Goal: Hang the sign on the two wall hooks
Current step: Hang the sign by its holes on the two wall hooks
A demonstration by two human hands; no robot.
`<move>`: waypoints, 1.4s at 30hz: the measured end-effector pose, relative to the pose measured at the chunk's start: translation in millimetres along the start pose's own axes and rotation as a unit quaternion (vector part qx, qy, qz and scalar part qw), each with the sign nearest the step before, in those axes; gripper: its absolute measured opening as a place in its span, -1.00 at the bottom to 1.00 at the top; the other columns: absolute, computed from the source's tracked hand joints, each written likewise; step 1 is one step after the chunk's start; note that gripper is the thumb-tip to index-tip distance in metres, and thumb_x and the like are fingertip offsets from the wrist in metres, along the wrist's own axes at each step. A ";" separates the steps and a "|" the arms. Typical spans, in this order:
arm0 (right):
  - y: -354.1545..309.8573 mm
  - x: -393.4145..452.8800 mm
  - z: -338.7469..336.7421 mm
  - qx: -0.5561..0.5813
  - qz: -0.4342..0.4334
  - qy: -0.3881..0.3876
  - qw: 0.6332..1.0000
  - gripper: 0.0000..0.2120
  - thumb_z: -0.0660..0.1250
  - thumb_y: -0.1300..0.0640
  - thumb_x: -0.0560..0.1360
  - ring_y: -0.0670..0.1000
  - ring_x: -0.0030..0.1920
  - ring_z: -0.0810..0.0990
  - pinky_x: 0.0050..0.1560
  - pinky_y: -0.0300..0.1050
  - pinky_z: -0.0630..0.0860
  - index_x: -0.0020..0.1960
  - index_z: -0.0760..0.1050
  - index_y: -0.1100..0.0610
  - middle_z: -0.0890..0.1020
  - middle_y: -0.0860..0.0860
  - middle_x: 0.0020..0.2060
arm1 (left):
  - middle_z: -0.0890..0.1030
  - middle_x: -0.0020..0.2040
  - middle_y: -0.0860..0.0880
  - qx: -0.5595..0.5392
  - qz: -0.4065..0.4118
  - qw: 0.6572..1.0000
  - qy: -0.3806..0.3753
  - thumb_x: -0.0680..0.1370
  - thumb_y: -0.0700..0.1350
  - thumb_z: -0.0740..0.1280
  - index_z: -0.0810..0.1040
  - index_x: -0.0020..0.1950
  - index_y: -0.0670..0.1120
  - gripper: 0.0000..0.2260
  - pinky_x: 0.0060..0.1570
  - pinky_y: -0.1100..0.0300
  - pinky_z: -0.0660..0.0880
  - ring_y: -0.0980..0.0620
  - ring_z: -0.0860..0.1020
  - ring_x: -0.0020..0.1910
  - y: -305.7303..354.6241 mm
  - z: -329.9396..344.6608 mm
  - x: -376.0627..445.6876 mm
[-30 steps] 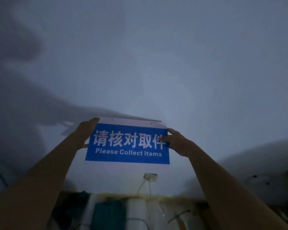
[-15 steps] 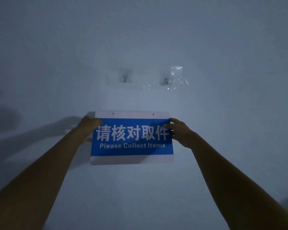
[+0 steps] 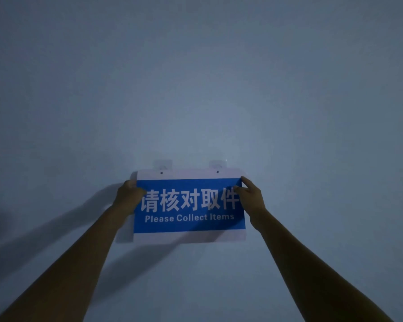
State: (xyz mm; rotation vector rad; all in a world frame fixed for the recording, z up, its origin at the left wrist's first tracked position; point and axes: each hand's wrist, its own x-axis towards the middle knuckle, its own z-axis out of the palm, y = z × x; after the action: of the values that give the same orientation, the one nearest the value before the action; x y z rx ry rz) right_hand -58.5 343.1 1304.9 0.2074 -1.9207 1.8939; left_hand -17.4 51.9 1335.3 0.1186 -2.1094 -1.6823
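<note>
Left hand (image 3: 128,198) closed on sign (image 3: 189,219) left edge; right hand (image 3: 250,198) pinching right edge. Sign flat against wall (image 3: 196,89), top strip overlapping two clear hooks (image 3: 163,165); whether holes have caught hooks, cannot tell.

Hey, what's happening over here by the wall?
A person is holding a blue and white rectangular sign against the pale wall, left hand and right hand gripping its side edges. The sign's two top holes sit right at the two clear adhesive hooks; whether they have caught is unclear.
</note>
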 end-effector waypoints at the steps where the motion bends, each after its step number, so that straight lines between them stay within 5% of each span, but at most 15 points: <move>1: 0.2 3.2 -0.5 -0.006 -0.001 0.005 1.000 -0.64 0.16 0.17 0.60 0.09 -0.01 0.58 -0.10 -0.08 0.55 0.39 0.38 0.09 0.61 0.11 0.05 | 0.62 -0.02 -0.21 0.003 -0.002 1.000 -0.009 0.53 -0.32 0.25 0.52 0.21 -0.21 -0.74 -0.14 -0.01 0.59 -0.07 0.57 -0.26 3.1 2.3 -1.4; 6: 7.8 13.2 2.8 -0.040 0.003 -0.008 0.999 -0.60 0.14 0.18 0.60 0.16 0.13 0.61 0.17 0.13 0.56 0.44 0.32 0.07 0.59 0.17 0.22 | 0.59 0.07 -0.24 0.004 -0.006 1.000 -0.010 0.56 -0.34 0.22 0.41 0.37 -0.25 -0.63 -0.32 0.10 0.49 -0.08 0.55 -0.22 0.7 5.9 10.7; 8: 11.8 15.4 4.8 -0.045 0.001 -0.012 0.999 -0.59 0.14 0.18 0.60 0.19 0.16 0.60 0.19 0.15 0.55 0.44 0.32 0.07 0.59 0.18 0.22 | 0.59 0.20 -0.29 0.006 0.000 1.000 -0.010 0.55 -0.33 0.26 0.41 0.39 -0.24 -0.61 -0.28 0.08 0.52 -0.14 0.57 -0.10 -2.7 5.7 15.7; 15: 13.2 20.9 0.6 -0.083 -0.006 -0.016 0.996 -0.59 0.18 0.15 0.58 0.20 0.15 0.61 0.17 0.18 0.56 0.43 0.32 0.05 0.59 0.18 0.19 | 0.63 0.19 -0.29 0.021 0.043 0.998 -0.028 0.53 -0.31 0.30 0.51 0.32 -0.22 -0.65 -0.11 0.06 0.58 -0.14 0.60 -0.06 -5.0 6.4 20.3; 19: 9.3 22.2 0.6 -0.138 -0.016 0.004 0.990 -0.61 0.14 0.15 0.59 0.22 0.16 0.58 0.11 0.11 0.57 0.41 0.32 0.14 0.57 0.21 0.21 | 0.63 0.17 -0.28 0.024 0.032 0.998 -0.048 0.53 -0.31 0.30 0.49 0.34 -0.22 -0.64 -0.53 0.29 0.57 -0.11 0.60 -0.16 0.1 6.4 13.8; 22: 5.0 23.5 1.8 -0.157 -0.017 0.031 0.987 -0.59 0.13 0.12 0.61 0.25 0.21 0.55 0.07 0.06 0.53 0.43 0.29 0.17 0.53 0.23 0.26 | 0.60 0.07 -0.20 0.012 0.020 0.997 -0.071 0.54 -0.31 0.30 0.48 0.34 -0.20 -0.64 -0.59 0.34 0.53 0.01 0.57 -0.26 2.6 5.1 5.6; 33: 8.3 26.3 12.8 -0.135 0.050 0.051 0.988 -0.64 0.23 0.11 0.57 0.22 0.16 0.57 -0.03 0.00 0.51 0.32 0.30 0.20 0.54 0.22 0.21 | 0.60 -0.17 -0.05 0.029 -0.030 0.995 -0.089 0.53 -0.27 0.34 0.51 0.29 -0.17 -0.68 -0.63 0.33 0.50 0.05 0.56 -0.27 -1.2 -4.8 1.7; 42: 18.0 30.8 9.6 -0.174 0.036 0.067 0.982 -0.62 0.30 0.05 0.53 0.20 0.12 0.60 0.08 0.05 0.56 0.27 0.40 0.23 0.60 0.20 0.15 | 0.62 -0.11 -0.06 0.082 0.003 0.995 -0.060 0.53 -0.22 0.33 0.51 0.26 -0.19 -0.70 -0.49 0.29 0.49 0.07 0.57 -0.27 -8.3 -3.5 18.3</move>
State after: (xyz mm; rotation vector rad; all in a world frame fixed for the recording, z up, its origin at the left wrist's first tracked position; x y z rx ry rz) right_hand -95.1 340.5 1301.0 -0.0954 -2.1466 1.5358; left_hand -34.2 40.5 1333.2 0.0614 -2.3324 -1.5464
